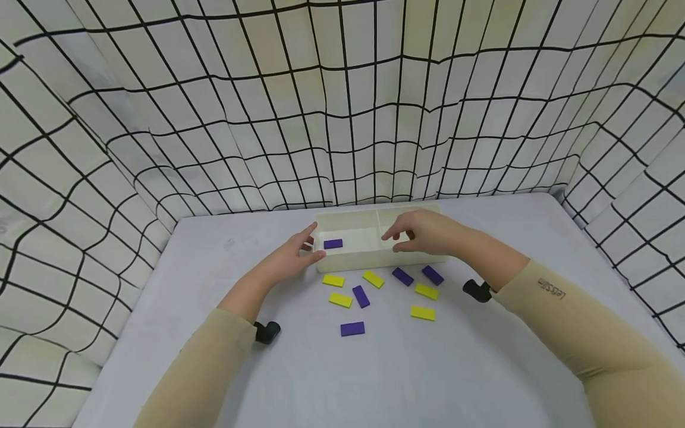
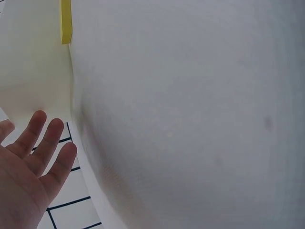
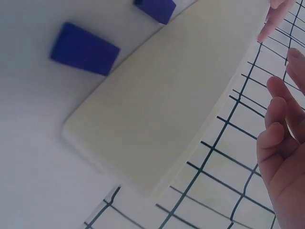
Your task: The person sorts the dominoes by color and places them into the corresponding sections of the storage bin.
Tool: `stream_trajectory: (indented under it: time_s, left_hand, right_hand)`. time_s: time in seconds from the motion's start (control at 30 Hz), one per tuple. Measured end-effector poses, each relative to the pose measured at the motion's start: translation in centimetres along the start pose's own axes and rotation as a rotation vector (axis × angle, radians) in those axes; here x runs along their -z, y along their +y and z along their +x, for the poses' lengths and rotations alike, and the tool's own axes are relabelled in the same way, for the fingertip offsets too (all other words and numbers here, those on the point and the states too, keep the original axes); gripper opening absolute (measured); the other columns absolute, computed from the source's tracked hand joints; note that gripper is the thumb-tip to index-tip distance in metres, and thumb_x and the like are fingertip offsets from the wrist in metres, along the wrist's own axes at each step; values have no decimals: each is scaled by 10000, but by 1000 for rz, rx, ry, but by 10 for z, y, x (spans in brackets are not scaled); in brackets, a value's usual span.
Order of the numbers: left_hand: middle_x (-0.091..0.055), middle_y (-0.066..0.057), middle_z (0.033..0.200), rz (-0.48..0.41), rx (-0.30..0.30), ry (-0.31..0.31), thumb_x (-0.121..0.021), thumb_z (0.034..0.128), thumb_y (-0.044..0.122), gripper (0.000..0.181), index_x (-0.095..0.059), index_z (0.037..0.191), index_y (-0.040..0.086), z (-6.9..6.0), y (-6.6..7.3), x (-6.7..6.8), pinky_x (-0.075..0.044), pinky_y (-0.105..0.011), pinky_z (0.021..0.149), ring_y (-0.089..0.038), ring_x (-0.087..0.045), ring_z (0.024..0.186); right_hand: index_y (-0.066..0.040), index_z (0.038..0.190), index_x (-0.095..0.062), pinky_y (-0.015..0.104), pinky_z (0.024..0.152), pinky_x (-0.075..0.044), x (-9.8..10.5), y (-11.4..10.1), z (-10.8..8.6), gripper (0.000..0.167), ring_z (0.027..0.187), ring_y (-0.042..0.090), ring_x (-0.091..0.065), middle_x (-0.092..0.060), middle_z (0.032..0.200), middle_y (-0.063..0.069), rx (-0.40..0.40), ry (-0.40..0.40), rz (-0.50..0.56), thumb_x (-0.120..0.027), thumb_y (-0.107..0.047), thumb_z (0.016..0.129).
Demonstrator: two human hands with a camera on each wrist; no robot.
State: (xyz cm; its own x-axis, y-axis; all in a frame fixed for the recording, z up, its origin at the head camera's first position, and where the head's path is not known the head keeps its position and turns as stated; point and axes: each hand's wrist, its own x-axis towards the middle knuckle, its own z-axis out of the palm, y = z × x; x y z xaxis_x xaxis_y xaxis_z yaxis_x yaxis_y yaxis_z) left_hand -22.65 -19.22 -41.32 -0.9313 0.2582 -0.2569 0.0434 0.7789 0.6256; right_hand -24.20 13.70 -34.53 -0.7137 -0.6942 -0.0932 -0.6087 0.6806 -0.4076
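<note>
A cream rectangular box [image 1: 353, 260] with a divider [image 1: 380, 217] stands at the back of the table. One purple block [image 1: 333, 244] lies in its larger left compartment. My left hand [image 1: 291, 255] is at the box's left end, fingers spread around that end; in the left wrist view the fingers [image 2: 51, 138] look straight and hold nothing. Over the right part of the box is my right hand [image 1: 428, 230], its fingers bent loosely with nothing seen between them. The right wrist view shows these fingers [image 3: 274, 119] beside the box wall [image 3: 157, 105]. My right hand hides part of the right compartment.
In front of the box lie several yellow blocks [image 1: 423, 313] and several purple blocks [image 1: 352, 329], spread on the white tabletop [image 1: 299, 380]. Two of the purple ones, such as this block [image 1: 433, 275], lie close to the box's front wall. White walls with black netting [image 1: 342, 119] enclose the table.
</note>
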Motion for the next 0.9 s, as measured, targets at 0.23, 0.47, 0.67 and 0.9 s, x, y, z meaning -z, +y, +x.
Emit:
stream_trajectory:
  time_s: [0.23, 0.47, 0.67, 0.9]
  left_hand:
    - [-398, -136, 1469, 4, -2, 0, -581, 955, 535, 874, -66, 1609, 267, -1, -1, 1, -346, -550, 1094, -323, -408, 1350]
    - [-403, -135, 1465, 8, -9, 2, -569, 962, 536, 867, -61, 1609, 264, -2, 0, 2, -338, -557, 1097, -327, -408, 1345]
    - [-391, -138, 1473, 1, -9, -10, -571, 969, 508, 859, -56, 1610, 259, -3, 1, 3, -332, -560, 1100, -327, -394, 1362]
    - [-391, -137, 1481, 7, 3, -13, -571, 962, 530, 867, -54, 1609, 273, -2, 1, 2, -328, -561, 1102, -333, -400, 1356]
  right_hand:
    - [-230, 1185, -737, 288, 650, -494, -1, 8, -38, 293, 762, 128, -549, -663, 1013, -65, -45, 1, -3, -758, -216, 893]
    - [-202, 1165, -745, 296, 642, -486, -8, 24, -68, 279, 775, 139, -535, -655, 963, -81, -119, -2, 15, -763, -225, 887]
    - [-204, 1151, -751, 287, 643, -492, -18, 37, -78, 290, 763, 145, -539, -686, 1031, -35, -166, 33, 9, -788, -227, 864]
    - [-210, 1163, -745, 298, 723, -525, -34, 46, -77, 296, 850, 139, -598, -696, 1055, -49, -199, 28, -27, -782, -223, 869]
